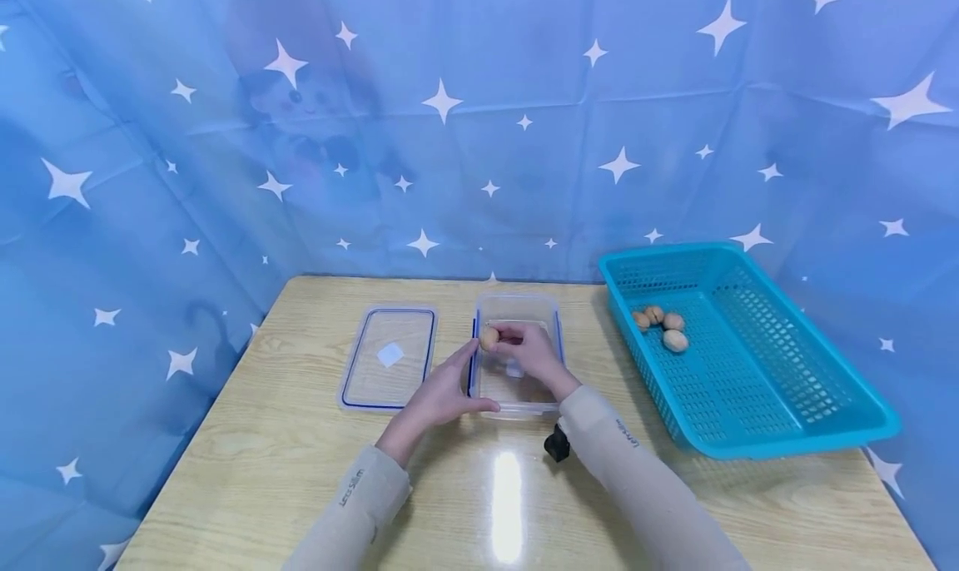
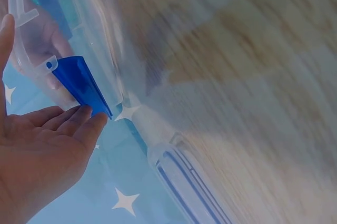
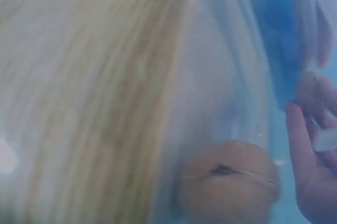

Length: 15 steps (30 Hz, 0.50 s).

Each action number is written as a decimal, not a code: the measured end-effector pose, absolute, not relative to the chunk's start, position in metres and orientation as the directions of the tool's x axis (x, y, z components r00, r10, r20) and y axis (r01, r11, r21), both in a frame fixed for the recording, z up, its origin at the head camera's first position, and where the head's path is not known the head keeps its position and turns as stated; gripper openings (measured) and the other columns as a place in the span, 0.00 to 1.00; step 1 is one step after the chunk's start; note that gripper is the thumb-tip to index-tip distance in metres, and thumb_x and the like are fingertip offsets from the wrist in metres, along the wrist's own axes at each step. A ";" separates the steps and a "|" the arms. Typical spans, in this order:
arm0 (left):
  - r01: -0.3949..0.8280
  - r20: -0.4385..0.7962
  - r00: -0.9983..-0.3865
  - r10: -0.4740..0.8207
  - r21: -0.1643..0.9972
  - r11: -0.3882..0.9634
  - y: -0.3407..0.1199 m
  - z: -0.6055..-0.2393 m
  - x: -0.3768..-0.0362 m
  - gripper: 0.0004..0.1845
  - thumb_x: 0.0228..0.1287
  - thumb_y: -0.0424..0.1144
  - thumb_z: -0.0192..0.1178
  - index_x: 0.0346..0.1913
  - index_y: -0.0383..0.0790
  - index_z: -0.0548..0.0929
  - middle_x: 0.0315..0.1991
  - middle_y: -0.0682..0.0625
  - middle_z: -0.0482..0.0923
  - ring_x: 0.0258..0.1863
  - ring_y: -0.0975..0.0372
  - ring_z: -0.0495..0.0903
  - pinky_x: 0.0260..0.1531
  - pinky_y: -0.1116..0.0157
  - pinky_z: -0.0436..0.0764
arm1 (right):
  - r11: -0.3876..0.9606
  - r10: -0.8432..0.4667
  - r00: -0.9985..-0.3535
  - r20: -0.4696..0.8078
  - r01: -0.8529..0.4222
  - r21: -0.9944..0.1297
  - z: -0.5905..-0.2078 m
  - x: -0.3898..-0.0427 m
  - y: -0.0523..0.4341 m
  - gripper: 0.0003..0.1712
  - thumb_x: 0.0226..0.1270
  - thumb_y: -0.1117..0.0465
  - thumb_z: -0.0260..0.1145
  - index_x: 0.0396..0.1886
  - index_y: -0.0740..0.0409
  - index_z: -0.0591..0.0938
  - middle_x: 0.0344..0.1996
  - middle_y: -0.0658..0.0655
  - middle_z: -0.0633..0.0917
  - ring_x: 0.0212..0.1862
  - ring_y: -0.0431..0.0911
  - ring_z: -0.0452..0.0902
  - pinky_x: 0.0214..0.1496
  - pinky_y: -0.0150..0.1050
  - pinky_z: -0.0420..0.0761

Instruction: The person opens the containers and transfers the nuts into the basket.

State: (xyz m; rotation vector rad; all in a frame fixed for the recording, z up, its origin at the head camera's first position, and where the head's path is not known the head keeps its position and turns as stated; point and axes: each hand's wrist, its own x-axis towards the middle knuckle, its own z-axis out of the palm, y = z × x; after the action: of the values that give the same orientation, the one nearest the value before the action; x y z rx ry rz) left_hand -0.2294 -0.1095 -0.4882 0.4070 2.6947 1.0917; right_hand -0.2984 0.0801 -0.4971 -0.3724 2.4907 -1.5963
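A clear plastic container (image 1: 519,303) with blue side latches stands on the table. Over its left part, my right hand (image 1: 528,350) pinches a walnut (image 1: 489,339) between thumb and fingers. The right wrist view shows that held walnut (image 3: 310,92) at the fingertips, and another walnut (image 3: 229,184) large and close to the camera. My left hand (image 1: 444,392) lies along the container's left side with fingers extended and thumb apart. In the left wrist view, its fingertips touch the lowered blue latch (image 2: 84,84). The right hand and forearm hide part of the container's inside.
Left of the container lies its clear lid (image 1: 408,363) with a blue seal. A turquoise basket (image 1: 772,338) stands at the right, holding several walnuts (image 1: 675,340) near its left side. A small black object (image 1: 557,444) shows beside the right sleeve. A starry blue curtain hangs behind the table.
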 end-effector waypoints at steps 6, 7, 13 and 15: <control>0.172 -0.100 -0.937 0.334 0.702 0.692 -0.108 -0.487 -0.229 0.61 0.50 0.58 0.75 0.80 0.41 0.50 0.80 0.41 0.51 0.77 0.45 0.57 0.75 0.47 0.62 | 0.363 -0.319 -0.946 0.050 -0.171 -0.916 -0.473 -0.302 0.095 0.24 0.68 0.64 0.68 0.62 0.66 0.78 0.55 0.68 0.84 0.56 0.59 0.83 0.58 0.47 0.84; 0.168 -0.102 -0.938 0.331 0.701 0.693 -0.108 -0.487 -0.230 0.61 0.50 0.58 0.76 0.80 0.41 0.50 0.80 0.41 0.51 0.77 0.45 0.57 0.75 0.47 0.62 | 0.362 -0.321 -0.946 0.051 -0.173 -0.916 -0.466 -0.303 0.098 0.25 0.68 0.64 0.68 0.63 0.66 0.78 0.56 0.68 0.84 0.57 0.59 0.82 0.59 0.47 0.84; 0.146 -0.113 -0.943 0.314 0.706 0.692 -0.107 -0.484 -0.229 0.61 0.50 0.55 0.76 0.80 0.42 0.50 0.80 0.41 0.50 0.78 0.45 0.56 0.76 0.47 0.61 | 0.365 -0.292 -0.955 0.042 -0.152 -0.919 -0.426 -0.308 0.125 0.26 0.69 0.62 0.67 0.65 0.63 0.77 0.59 0.68 0.82 0.61 0.59 0.80 0.62 0.50 0.82; 0.142 -0.115 -0.944 0.310 0.706 0.693 -0.107 -0.484 -0.229 0.61 0.50 0.55 0.76 0.80 0.42 0.50 0.80 0.41 0.51 0.78 0.46 0.56 0.76 0.47 0.61 | 0.374 -0.273 -0.961 0.051 -0.155 -0.914 -0.414 -0.310 0.138 0.26 0.70 0.61 0.67 0.66 0.62 0.76 0.60 0.68 0.81 0.62 0.60 0.79 0.64 0.52 0.81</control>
State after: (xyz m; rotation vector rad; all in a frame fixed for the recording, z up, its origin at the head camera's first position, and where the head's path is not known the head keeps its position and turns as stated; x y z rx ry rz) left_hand -0.2290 -0.1070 -0.4835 0.3634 2.6786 1.0896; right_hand -0.3101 0.1380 -0.4139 -0.3930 2.5123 -1.6534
